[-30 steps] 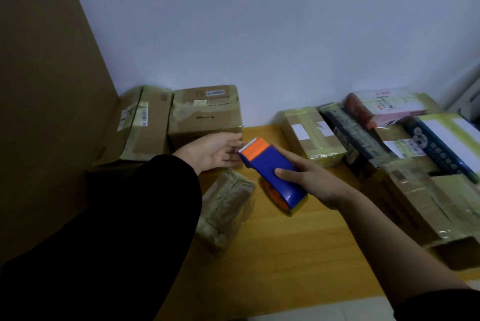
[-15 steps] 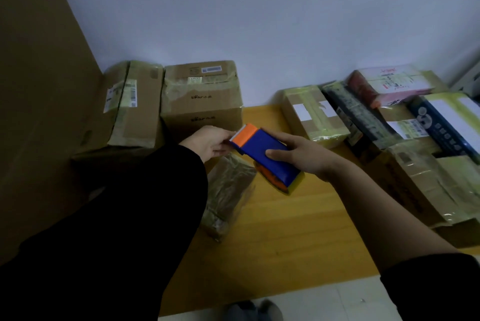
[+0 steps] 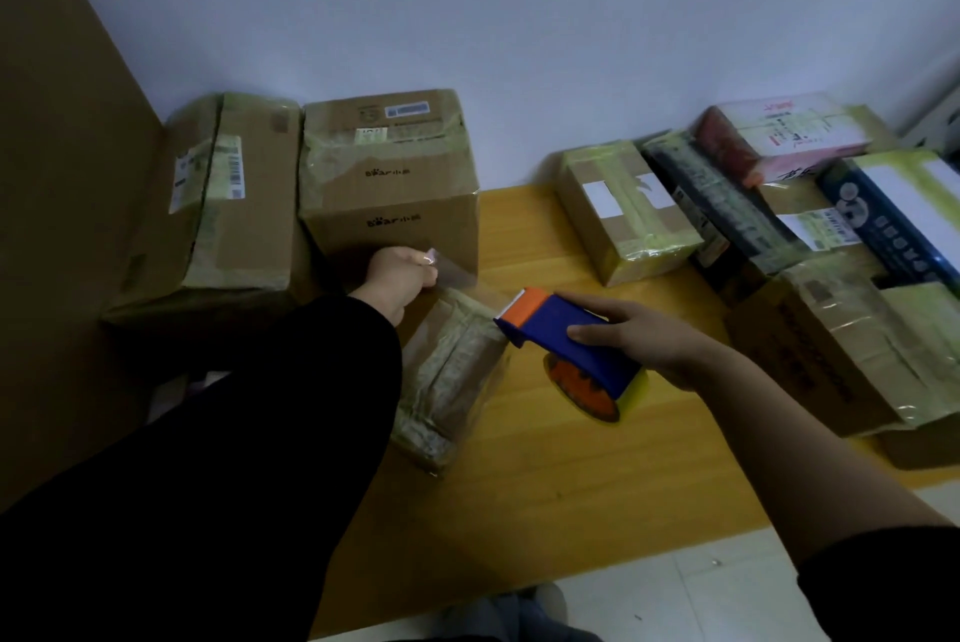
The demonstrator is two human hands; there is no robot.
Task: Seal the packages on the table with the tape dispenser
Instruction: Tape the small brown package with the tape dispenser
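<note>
The right hand [image 3: 641, 342] sits right of the frame's middle, its fingers and thumb curled round the blue body of a tape dispenser [image 3: 563, 332]. The dispenser's orange cutter head points to the upper left, and its roll of tape [image 3: 587, 394], yellowish with an orange core, hangs beneath it above the wooden worktop [image 3: 545, 475].

The left hand [image 3: 397, 278], coming out of a black sleeve, is up and to the left of the dispenser. It pinches the free end of a clear strip of tape [image 3: 454, 272] that stretches back to the cutter head. Just below the strip lies a small brown package [image 3: 449, 376], already wrapped in glossy tape, set lengthwise on the worktop beside the sleeve.

Behind the left hand stands a large carton with printed lettering [image 3: 389, 184], and another taped carton [image 3: 228, 210] is touching its left side in the upper left. On the right side of the frame is a cluster of taped parcels: a small carton with a white label [image 3: 623, 210], a dark box [image 3: 722, 210], a pink box [image 3: 784, 137], a blue box [image 3: 898, 215] and a bigger carton [image 3: 852, 350] nearest the camera.
</note>
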